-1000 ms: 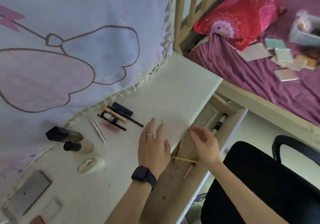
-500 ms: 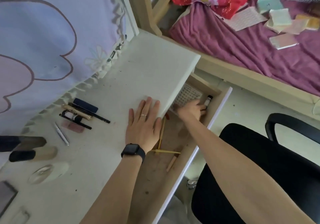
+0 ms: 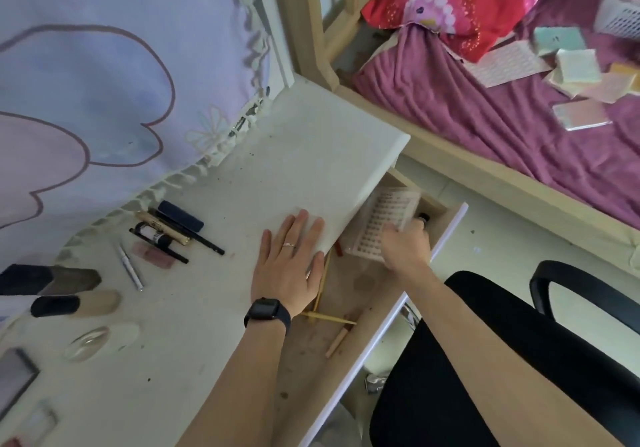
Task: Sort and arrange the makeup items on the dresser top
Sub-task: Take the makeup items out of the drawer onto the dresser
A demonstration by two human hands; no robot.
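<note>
lash tray (image 3: 388, 211) in the drawer (image 3: 311, 360) is gripped by the right hand (image 3: 405, 249), likely to lift out; left hand (image 3: 291, 270) lies flat, empty, bracing on the dresser (image 3: 294, 169).

A pale lilac cloth (image 3: 104, 83) printed with large outlined cartoon shapes hangs at the left. On the bed's purple sheet (image 3: 502, 128), a red patterned pillow (image 3: 460, 7) lies at the head end by the wooden bed frame (image 3: 485, 169). Pastel packets (image 3: 578, 66) are scattered near the bed's right edge, just below a white basket (image 3: 620, 14). A black chair (image 3: 485, 360) stands on the floor at lower right.
</note>
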